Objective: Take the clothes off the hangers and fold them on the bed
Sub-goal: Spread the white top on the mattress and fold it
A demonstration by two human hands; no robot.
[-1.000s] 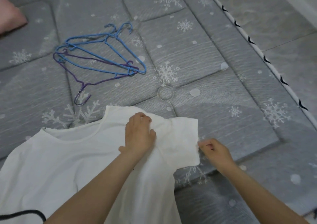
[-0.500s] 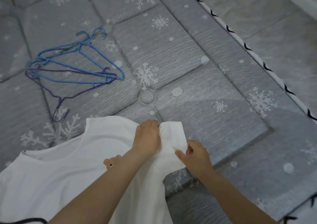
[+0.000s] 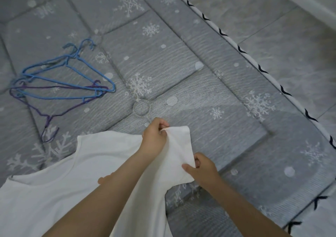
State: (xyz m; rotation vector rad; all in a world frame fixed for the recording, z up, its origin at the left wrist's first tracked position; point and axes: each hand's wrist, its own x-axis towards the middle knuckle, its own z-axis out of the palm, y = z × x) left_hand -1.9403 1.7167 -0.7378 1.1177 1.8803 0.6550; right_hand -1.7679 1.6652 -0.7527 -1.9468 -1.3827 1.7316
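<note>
The bed [image 3: 181,69] carries a grey quilted cover with white snowflakes (a white cord with dark marks runs along its right edge). The shirt [image 3: 54,187], white, lies flat at lower left, off any hanger, its sleeve raised between both hands. The hangers [image 3: 60,84], blue and purple wire, lie bare in a pile at upper left, well apart from the shirt. The left hand [image 3: 154,138] pinches the sleeve's top edge. The right hand [image 3: 201,167] pinches its lower edge.

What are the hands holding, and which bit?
Both hold the white shirt by its sleeve: the left hand pinches the top edge, the right hand the lower edge.
</note>
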